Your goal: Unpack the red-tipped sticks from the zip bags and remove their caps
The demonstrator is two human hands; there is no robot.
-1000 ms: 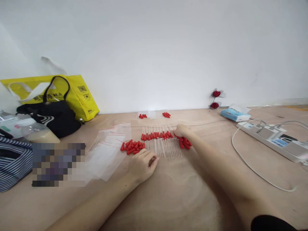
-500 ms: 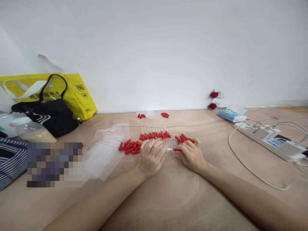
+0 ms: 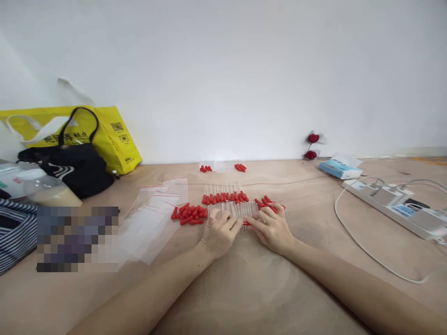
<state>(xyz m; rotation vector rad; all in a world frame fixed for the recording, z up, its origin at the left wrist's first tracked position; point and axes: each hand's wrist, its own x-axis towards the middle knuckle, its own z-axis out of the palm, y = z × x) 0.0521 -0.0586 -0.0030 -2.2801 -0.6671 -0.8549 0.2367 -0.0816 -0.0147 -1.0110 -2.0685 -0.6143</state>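
My left hand (image 3: 220, 233) is closed, its fingertips pinching a glass dropper tube that they mostly hide. My right hand (image 3: 274, 229) pinches a red rubber dropper bulb (image 3: 246, 223), whose end shows between the two hands at the tube's end. Under and behind my hands lies a row of bare glass tubes (image 3: 248, 209). Beyond them is a row of glass droppers with red bulbs fitted (image 3: 226, 197). Loose red bulbs (image 3: 190, 214) are heaped left of my left hand, and more red bulbs (image 3: 267, 200) lie just behind my right fingers.
Clear zip bags (image 3: 153, 223) lie on the left. Filled bags (image 3: 222, 166) with red bulbs rest by the wall. A yellow bag (image 3: 122, 144), black bag (image 3: 84, 170) and bottle (image 3: 52, 190) stand left. Right are a tissue pack (image 3: 338, 168), power strip (image 3: 394, 207) and cable (image 3: 363, 253).
My right hand has moved slightly left, bringing the red bulb against my left fingertips. Less glass shows between the hands, and my left fingers are more curled.
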